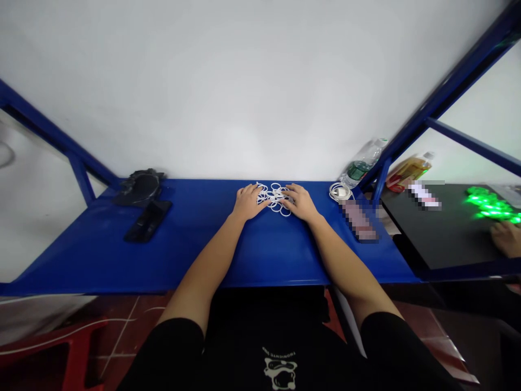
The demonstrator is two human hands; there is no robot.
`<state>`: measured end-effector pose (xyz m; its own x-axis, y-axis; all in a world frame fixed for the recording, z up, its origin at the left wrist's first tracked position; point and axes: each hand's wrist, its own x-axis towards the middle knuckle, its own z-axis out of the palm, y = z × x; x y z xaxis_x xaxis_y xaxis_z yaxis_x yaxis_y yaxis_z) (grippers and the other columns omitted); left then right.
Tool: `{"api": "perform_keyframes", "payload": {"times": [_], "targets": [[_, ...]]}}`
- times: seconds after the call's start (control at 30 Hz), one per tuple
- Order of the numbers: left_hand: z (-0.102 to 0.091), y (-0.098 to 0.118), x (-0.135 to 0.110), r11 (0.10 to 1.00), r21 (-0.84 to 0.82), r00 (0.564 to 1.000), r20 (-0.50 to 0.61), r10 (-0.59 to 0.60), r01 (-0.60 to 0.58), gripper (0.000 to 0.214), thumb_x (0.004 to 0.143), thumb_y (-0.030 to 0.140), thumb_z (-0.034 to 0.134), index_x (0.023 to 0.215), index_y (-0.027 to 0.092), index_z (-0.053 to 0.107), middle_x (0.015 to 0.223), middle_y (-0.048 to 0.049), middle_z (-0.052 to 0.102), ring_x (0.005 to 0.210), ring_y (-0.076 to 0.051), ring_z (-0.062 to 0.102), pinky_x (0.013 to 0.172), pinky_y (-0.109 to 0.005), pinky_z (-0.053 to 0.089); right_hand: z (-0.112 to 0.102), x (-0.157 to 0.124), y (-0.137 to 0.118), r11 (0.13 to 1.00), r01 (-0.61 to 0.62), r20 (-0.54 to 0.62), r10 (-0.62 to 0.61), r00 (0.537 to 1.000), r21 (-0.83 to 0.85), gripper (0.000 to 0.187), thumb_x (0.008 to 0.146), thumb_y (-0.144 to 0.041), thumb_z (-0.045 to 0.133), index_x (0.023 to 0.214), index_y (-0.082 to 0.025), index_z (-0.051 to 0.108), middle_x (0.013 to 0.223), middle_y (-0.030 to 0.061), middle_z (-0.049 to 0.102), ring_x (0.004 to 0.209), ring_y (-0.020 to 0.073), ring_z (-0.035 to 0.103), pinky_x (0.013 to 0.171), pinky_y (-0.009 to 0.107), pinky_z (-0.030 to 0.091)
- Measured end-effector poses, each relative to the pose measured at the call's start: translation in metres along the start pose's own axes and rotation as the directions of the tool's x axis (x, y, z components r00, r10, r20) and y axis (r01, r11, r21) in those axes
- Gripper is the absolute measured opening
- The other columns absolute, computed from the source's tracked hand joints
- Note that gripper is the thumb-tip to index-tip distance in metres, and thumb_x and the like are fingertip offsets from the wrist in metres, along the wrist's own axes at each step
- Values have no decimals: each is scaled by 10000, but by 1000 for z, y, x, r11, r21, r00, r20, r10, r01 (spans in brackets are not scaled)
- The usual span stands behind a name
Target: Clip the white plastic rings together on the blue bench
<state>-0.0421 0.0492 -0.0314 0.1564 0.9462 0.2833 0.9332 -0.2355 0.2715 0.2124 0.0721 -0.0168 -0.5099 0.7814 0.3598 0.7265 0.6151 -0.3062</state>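
Observation:
A loose cluster of thin white rings [285,212] lies on the blue tabletop, in the middle towards the wall. My left hand [247,202] rests at the cluster's left side, fingers stretched out over the rings and thumb pointing inward. From the other side my right hand [300,202] reaches over the rings with its fingers apart. Both palms face down and neither hand grips a ring that I can see. Some rings are partly hidden under the fingers.
A black round object [140,187] and a black case-like item [147,221] lie left. To the right are a plastic bottle [362,165], a coiled white cable with charger [341,191] and a blurred-out phone-like object [360,221]. Another person's hand [507,238] is near green lights [490,203].

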Motion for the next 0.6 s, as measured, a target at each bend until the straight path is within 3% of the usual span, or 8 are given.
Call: {"api": "perform_keyframes", "payload": {"times": [0.1, 0.23, 0.4, 0.6], "targets": [[1, -2, -1, 1000, -11, 1000, -21, 14, -15, 652, 995, 651, 484, 1504, 252, 563, 1580, -78, 533, 1506, -315, 406, 1250, -466, 276, 1, 0, 0, 999, -29, -36, 30, 999, 23, 568, 1074, -553, 369, 1378, -201, 695, 1443, 128, 639, 1366, 314, 541, 1205, 509, 385], [-1, -1, -2, 1000, -8, 1000, -21, 16, -16, 628, 1003, 625, 483, 1498, 249, 569, 1570, -85, 542, 1503, -317, 409, 1248, -468, 276, 7, 7, -4, 998, -56, -44, 56, 997, 2, 482, 1072, -446, 393, 1300, -193, 735, 1404, 142, 650, 1318, 312, 557, 1171, 501, 411], [-3, -1, -2, 1000, 16, 1000, -4, 10, -10, 618, 997, 636, 509, 1496, 277, 570, 1568, -63, 545, 1496, -296, 417, 1254, -447, 268, 11, 12, -6, 1000, 4, -14, -4, 1000, 7, 364, 1048, -342, 443, 1126, -206, 772, 1379, 134, 649, 1317, 303, 542, 1170, 499, 413], [-7, -3, -2, 995, -61, 996, -45, 74, -77, 476, 1023, 538, 534, 1392, 266, 664, 1474, -73, 627, 1430, -285, 498, 1218, -428, 326, 5, 7, -12, 996, 79, -61, -76, 995, 43, 321, 1037, -310, 460, 1111, -208, 754, 1424, 155, 606, 1379, 324, 478, 1182, 554, 389]]}}
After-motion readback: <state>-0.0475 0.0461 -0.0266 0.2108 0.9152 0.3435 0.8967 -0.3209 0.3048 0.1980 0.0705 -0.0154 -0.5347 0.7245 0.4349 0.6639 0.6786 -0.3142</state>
